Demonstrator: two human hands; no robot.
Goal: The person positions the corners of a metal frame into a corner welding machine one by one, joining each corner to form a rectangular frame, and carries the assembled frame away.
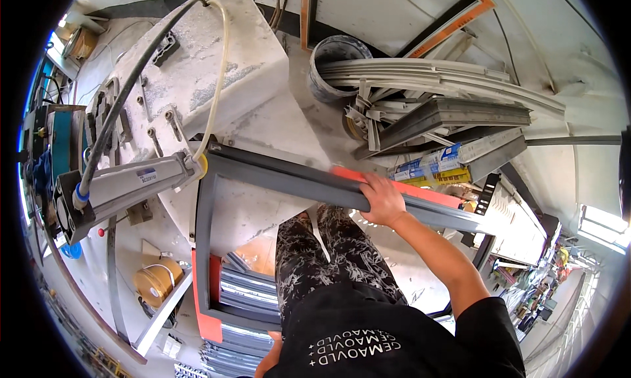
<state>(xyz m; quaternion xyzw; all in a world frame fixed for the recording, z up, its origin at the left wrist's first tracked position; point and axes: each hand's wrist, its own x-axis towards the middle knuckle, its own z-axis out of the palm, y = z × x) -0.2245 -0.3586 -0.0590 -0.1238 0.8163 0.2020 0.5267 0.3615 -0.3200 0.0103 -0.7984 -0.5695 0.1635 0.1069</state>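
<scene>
My right hand [381, 199] grips the top bar of a grey aluminium frame [282, 174] with orange protective tape on its edges. The frame stands in front of my legs in patterned trousers. My left hand [271, 355] is mostly hidden by my black shirt at the bottom edge, close to the frame's lower orange corner [209, 325]; whether it holds the frame cannot be seen. The frame's upper left corner sits against a grey pneumatic cylinder [128, 184] on a dusty machine.
The white dusty machine [197, 62] with hoses fills the upper left. A grey bucket [335, 56] and a pile of profile offcuts [440, 112] lie ahead. Stacked grey frames [246, 289] lie below. A yellow tape roll [156, 281] sits at lower left.
</scene>
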